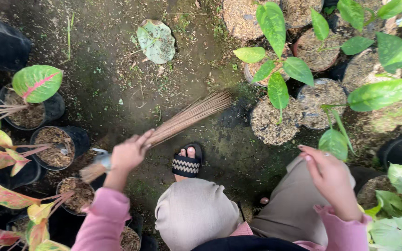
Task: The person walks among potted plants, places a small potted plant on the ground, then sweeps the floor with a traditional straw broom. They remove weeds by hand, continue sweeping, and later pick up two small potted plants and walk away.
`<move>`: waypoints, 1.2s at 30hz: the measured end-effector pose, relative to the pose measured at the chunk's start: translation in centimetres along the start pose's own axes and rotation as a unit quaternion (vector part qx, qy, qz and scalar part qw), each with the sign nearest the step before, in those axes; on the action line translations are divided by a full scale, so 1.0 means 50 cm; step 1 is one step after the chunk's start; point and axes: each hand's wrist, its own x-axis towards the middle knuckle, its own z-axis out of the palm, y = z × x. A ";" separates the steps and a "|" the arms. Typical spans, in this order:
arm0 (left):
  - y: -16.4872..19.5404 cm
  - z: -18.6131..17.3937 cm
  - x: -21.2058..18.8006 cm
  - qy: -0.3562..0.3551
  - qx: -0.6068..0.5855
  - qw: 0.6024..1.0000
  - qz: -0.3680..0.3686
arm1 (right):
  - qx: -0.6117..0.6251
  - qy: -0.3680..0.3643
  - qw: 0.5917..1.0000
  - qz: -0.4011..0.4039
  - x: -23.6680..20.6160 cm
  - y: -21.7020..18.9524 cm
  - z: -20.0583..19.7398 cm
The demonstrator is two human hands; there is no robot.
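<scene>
Head view, looking down on a squatting person among potted plants. The left hand (pixel 129 153) is gripping a stick broom (pixel 173 125), with fingers curling fully around the bundle just ahead of its bound butt end, which is protruding behind the hand at lower left. From that grip the broom is slanting up and to the right; its thin brown bristles are fanning slightly and their tips are lying on the damp, mossy ground (pixel 117 79) near the middle of the view. The right hand (pixel 329 174) is hovering above the right knee, half open with fingers loosely bent, holding nothing; it is sitting just beside a drooping green leaf (pixel 333 142) without clearly touching it. Both wrists are emerging from pink sleeves (pixel 101 218), and the knees are covered by beige trousers (pixel 196 211).

Between the hands, one foot in a black sandal (pixel 187 162) with a zigzag strap is resting on the soil just below the broom's shaft. Farther out on the left, black pots (pixel 73 137) filled with husk are carrying plants with pink-veined green and yellow leaves (pixel 37 82). On the right, a cluster of round pots (pixel 273 123) topped with pale husk is standing close together, bearing broad green foliage (pixel 275 21). A single fallen leaf (pixel 156 41), grey-green and rounded, is lying on the ground at the top centre, well apart from the bristle tips.
</scene>
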 end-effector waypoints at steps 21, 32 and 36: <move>0.033 -0.014 0.077 0.064 -0.081 0.980 -0.173 | 0.338 -0.189 0.920 0.063 0.088 -0.112 0.355; 0.176 0.119 0.000 0.212 -0.264 0.911 -0.235 | 0.109 0.185 0.976 -0.041 0.412 -0.095 0.623; 0.219 0.193 -0.059 0.219 -0.322 0.889 -0.241 | 0.071 0.174 0.981 -0.040 0.443 -0.108 0.630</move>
